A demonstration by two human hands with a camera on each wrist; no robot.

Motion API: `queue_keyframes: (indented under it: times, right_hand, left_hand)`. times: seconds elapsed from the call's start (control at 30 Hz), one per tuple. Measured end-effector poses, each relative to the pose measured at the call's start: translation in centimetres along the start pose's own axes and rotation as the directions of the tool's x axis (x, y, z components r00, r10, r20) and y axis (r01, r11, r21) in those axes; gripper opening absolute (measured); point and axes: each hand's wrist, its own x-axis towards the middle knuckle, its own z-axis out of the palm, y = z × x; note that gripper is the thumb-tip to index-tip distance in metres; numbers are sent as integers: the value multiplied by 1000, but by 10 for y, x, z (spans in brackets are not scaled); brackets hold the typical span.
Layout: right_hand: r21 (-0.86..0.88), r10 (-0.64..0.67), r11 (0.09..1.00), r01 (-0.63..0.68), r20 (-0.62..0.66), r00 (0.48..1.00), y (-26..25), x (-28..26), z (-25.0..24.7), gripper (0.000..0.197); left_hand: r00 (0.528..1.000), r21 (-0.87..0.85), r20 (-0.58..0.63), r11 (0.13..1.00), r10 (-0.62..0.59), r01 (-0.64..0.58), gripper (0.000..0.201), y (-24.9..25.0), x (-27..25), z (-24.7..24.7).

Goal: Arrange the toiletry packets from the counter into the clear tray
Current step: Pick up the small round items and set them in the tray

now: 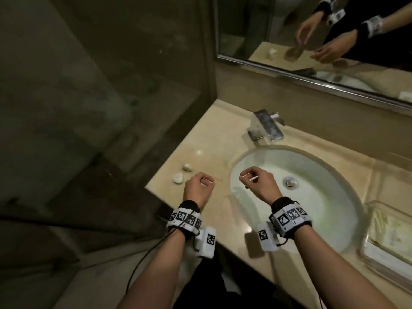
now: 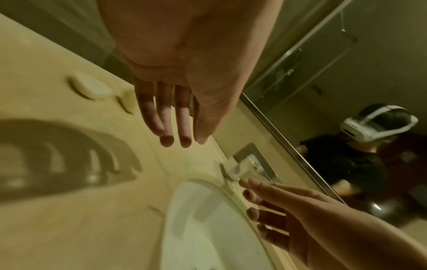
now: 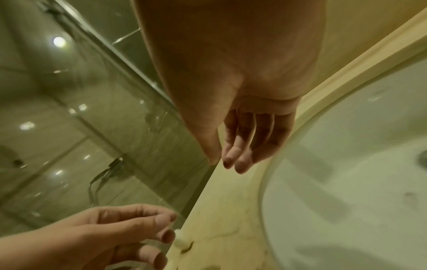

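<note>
Two small white toiletry packets (image 1: 187,167) (image 1: 178,177) lie on the beige counter (image 1: 207,139) left of the sink; the left wrist view shows them too (image 2: 92,87). My left hand (image 1: 207,182) hovers just right of them, fingers loosely curled and holding nothing (image 2: 182,140). My right hand (image 1: 247,177) hangs over the sink's left rim, relaxed and empty (image 3: 226,164). The clear tray (image 1: 370,219) stands at the far right of the counter with pale packets (image 1: 392,233) lying in it.
A white oval sink (image 1: 323,197) fills the middle of the counter, with a chrome faucet (image 1: 265,126) behind it. A mirror (image 1: 289,30) runs along the back wall. A glass shower wall (image 1: 133,85) borders the counter's left end.
</note>
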Motion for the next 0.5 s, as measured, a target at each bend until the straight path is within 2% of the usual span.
queue_keyframes:
  times: [0.1,0.2,0.27,0.37,0.5]
  right_hand:
    - [-39,-41,998,45,100,994,-28,24,44,14]
    - [-79,-50,995,63,159,986,-50,44,83,15]
    - [-120,-38,991,62,191,981,-58,56,105,17]
    - [-217,-30,973,79,222,975,-65,72,132,32]
    - [-314,-3,947,70,209,978,-70,88,157,42]
  left_hand:
    - [987,-5,-88,991,-133,133,12,-34,16,-35]
    - [971,1,-141,981,-191,193,26,-58,33,-58]
    - [966,34,-171,979,-192,200,36,-70,45,-68]
    - [969,63,-170,980,-178,191,49,-81,58,-72]
    - [990,82,-105,991,-95,104,50,-93,71,-69]
